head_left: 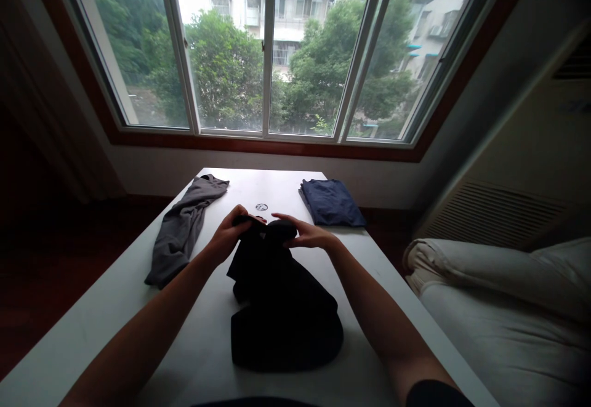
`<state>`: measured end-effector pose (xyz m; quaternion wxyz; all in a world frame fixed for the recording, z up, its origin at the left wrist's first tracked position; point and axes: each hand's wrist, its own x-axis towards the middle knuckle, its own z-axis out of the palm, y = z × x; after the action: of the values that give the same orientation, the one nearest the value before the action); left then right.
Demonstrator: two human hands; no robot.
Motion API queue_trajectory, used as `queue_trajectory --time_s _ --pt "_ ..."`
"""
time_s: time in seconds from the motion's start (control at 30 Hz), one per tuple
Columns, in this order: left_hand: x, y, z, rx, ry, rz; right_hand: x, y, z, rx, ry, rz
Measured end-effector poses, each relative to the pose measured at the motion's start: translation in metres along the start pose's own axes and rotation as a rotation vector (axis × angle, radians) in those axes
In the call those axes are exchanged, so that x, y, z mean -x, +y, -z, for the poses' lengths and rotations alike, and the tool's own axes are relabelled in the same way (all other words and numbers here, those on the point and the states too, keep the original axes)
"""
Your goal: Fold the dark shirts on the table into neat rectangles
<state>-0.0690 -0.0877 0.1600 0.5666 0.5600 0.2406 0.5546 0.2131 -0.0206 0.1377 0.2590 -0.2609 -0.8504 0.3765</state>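
A black garment lies bunched on the white table, its far end lifted off the surface between my hands. Its exact kind is too dark to make out. My left hand is closed round the far left edge of the cloth. On the other side, my right hand grips the far right edge, thumb below and fingers over the fabric. The lower part of the garment spreads toward me on the tabletop.
A crumpled grey garment lies along the table's left edge. Folded dark blue clothing rests at the far right corner. A small round black mark shows on the tabletop. To the right stands a pale sofa; a window is ahead.
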Motion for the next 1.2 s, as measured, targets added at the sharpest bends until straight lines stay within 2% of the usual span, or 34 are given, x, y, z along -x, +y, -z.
queue_trajectory --time_s 0.07,0.13,0.2,0.3,0.43,0.5,0.67,0.73,0.83,0.9,1.0,1.1,1.2 --pt "-0.001 0.000 0.000 -0.022 0.071 0.002 -0.002 0.000 -0.004 0.085 -0.075 -0.010" --pt "-0.001 0.000 0.001 -0.026 0.119 0.001 -0.005 0.002 -0.008 0.162 -0.059 0.002" --pt "-0.001 0.001 0.002 -0.055 0.172 -0.005 -0.009 0.004 -0.011 0.178 0.056 0.027" --pt "-0.002 0.002 0.005 -0.208 0.211 -0.035 -0.012 0.003 -0.011 0.019 0.294 -0.014" --pt "-0.006 -0.002 0.010 -0.417 0.082 -0.116 -0.011 -0.010 -0.005 -0.234 0.480 -0.099" --pt "-0.007 -0.007 0.016 -0.458 0.008 -0.103 -0.009 -0.018 -0.001 -0.198 0.532 -0.078" --pt "-0.009 -0.028 0.039 -0.510 -0.189 0.078 -0.007 -0.033 0.002 -0.061 0.557 -0.047" --pt "-0.011 -0.037 0.047 -0.522 -0.151 0.108 -0.006 -0.034 0.002 -0.038 0.549 -0.060" --pt "-0.017 -0.041 0.056 -0.519 0.060 0.128 -0.005 -0.031 0.003 0.032 0.546 -0.069" --pt "-0.022 -0.036 0.060 -0.497 0.149 0.123 -0.004 -0.028 0.004 0.075 0.556 -0.076" --pt "-0.028 -0.018 0.063 -0.571 0.195 0.031 -0.002 -0.025 0.007 0.102 0.540 -0.070" --pt "-0.035 0.012 0.062 -0.809 0.234 -0.104 0.002 -0.027 0.010 0.152 0.427 -0.012" --pt "-0.041 0.051 0.053 -0.990 0.228 -0.217 0.007 -0.032 0.019 0.271 0.269 -0.001"
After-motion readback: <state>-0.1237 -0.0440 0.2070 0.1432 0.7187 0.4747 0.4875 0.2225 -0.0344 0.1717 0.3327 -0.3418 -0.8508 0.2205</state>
